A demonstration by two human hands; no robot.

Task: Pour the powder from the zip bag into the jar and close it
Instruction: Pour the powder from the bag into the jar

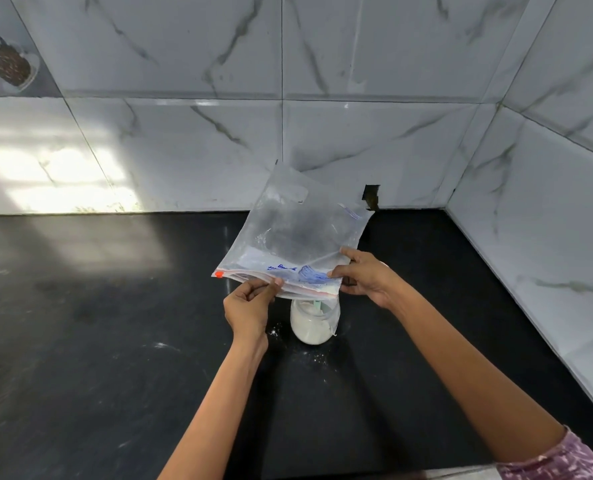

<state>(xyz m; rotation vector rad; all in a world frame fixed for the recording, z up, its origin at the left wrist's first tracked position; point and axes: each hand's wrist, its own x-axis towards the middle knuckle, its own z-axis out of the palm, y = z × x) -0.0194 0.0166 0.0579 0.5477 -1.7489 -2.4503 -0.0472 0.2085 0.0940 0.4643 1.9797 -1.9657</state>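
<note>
left hand fingers pinched, right hand fingers curled, forearms extended

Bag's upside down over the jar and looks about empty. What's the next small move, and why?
Probably lift the zip bag clear and set it aside. It looks nearly empty, held mouth-down by the left hand and right hand, while the jar already holds white powder and has no lid on.

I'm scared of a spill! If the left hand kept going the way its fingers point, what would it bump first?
The left hand already pinches the zip bag at its zipper edge, pointing up and right. Going on, it would probably press further into the bag, above the jar; depth is unclear.
</note>
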